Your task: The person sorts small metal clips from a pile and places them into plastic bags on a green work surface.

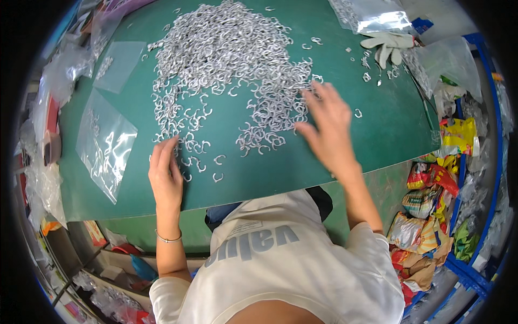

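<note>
Main heap of small grey C-shaped pieces (221, 48) at the far middle of your green table (259, 178), two arms of it trailing toward you, loose ones scattered between. Your left hand (166, 175) sits at the near end of the left trail, fingers close together, tips at the pieces; cannot tell whether they pinch any. Your right hand (328, 124), blurred, is at the right trail's outer edge, thumb spread well away from the fingers. Clear plastic bag (108, 154) lies flat left of your left hand; pale glove (387, 47) at far right, small bits near it.
</note>
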`<state>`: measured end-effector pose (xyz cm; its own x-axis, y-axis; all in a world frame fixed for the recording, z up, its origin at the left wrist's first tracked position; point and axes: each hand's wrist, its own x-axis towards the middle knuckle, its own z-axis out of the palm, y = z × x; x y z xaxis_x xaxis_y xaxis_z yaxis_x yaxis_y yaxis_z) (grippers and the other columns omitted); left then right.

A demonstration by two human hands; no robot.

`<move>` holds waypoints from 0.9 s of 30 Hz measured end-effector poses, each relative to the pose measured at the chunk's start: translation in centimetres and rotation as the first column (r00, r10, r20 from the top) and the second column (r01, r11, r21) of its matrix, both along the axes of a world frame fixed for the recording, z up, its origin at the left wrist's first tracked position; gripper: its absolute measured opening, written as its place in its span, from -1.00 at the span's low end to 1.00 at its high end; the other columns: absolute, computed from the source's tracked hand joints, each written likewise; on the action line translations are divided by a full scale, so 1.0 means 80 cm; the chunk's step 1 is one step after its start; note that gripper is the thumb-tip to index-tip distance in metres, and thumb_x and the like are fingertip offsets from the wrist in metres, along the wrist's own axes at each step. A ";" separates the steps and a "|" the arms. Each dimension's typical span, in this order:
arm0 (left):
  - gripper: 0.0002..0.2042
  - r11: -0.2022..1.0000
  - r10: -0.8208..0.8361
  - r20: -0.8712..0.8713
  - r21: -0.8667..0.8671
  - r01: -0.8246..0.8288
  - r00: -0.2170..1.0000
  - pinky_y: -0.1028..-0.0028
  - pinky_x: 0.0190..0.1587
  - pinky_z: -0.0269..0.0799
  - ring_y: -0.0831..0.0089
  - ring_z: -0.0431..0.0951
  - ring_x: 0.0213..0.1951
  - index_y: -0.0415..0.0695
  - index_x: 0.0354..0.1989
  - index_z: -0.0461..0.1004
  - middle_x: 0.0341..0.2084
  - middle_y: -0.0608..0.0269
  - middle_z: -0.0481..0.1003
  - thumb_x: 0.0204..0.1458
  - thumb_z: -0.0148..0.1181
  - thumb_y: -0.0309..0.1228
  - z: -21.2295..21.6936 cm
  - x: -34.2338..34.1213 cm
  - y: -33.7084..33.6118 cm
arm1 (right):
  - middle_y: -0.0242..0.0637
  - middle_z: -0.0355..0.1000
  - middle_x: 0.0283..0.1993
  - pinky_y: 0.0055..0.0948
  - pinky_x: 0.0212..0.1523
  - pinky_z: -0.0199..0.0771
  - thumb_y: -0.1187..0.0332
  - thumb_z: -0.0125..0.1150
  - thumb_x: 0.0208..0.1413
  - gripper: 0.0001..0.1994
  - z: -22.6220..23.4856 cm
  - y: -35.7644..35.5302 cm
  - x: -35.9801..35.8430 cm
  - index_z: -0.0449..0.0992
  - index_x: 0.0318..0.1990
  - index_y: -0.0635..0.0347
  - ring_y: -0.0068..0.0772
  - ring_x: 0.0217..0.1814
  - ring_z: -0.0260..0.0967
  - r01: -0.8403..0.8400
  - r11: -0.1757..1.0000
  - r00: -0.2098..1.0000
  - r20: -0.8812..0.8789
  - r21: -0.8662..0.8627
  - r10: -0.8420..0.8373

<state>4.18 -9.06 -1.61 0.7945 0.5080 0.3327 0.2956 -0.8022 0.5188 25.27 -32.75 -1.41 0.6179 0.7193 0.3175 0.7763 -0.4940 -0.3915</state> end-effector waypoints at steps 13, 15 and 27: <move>-0.61 0.871 -0.490 -0.201 -0.088 0.483 0.848 0.21 0.15 0.20 0.03 0.23 0.16 -0.23 -0.04 0.39 0.09 0.03 0.28 -0.14 0.15 -0.64 0.003 0.079 -0.095 | -0.35 0.10 0.27 0.06 0.25 -0.06 0.25 0.24 -0.07 -0.55 -0.007 -0.011 -0.047 0.39 0.02 0.16 -0.12 0.39 -0.13 -0.363 0.911 0.930 -0.143 -0.194 0.339; -0.70 0.841 -0.536 -0.092 -0.142 0.522 0.839 0.21 0.07 0.30 0.01 0.31 0.10 -0.29 -0.17 0.44 0.02 0.02 0.34 -0.16 0.12 -0.68 -0.006 0.070 -0.087 | -0.37 0.18 0.22 0.03 0.24 -0.03 0.32 0.24 -0.08 -0.68 -0.006 -0.025 -0.036 0.47 -0.12 0.16 -0.19 0.37 -0.06 -0.300 0.941 0.953 -0.093 -0.156 0.289; -0.78 0.867 -0.491 -0.118 0.027 0.497 0.863 0.15 0.14 0.16 0.11 0.34 0.04 -0.19 -0.21 0.47 -0.06 0.07 0.38 -0.09 0.14 -0.59 0.008 0.077 -0.103 | -0.15 0.19 0.21 -0.04 0.24 0.01 0.40 0.23 -0.07 -0.57 0.002 -0.002 -0.048 0.38 0.02 0.27 0.00 0.34 -0.02 -0.205 0.974 0.973 -0.131 -0.092 0.192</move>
